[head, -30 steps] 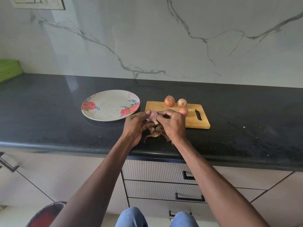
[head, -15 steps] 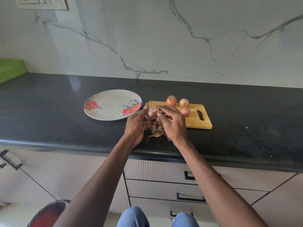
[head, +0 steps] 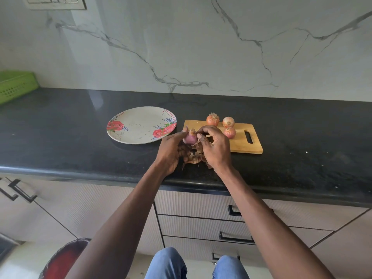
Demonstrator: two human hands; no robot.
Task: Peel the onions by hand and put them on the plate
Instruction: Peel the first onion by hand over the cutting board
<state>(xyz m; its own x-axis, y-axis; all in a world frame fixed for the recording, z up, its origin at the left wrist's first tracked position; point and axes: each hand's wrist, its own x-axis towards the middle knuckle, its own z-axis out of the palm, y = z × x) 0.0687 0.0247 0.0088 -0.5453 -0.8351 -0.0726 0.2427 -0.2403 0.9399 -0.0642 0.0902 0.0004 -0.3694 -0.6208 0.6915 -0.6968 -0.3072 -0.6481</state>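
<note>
Left hand point(head: 171, 151): raised just above the bench edge, palm turned inward, fingers curled in a grip, thumb up near the top.
Right hand point(head: 216, 147): back of hand facing the camera, fingers point(head: 203, 130) bent, thumb and forefinger pinched together at the tip.
Hands: close together, nearly touching at the fingertips.
Forearms: bare, both reaching forward and converging from the lower corners.
Knees: in blue denim, at bottom centre.
</note>
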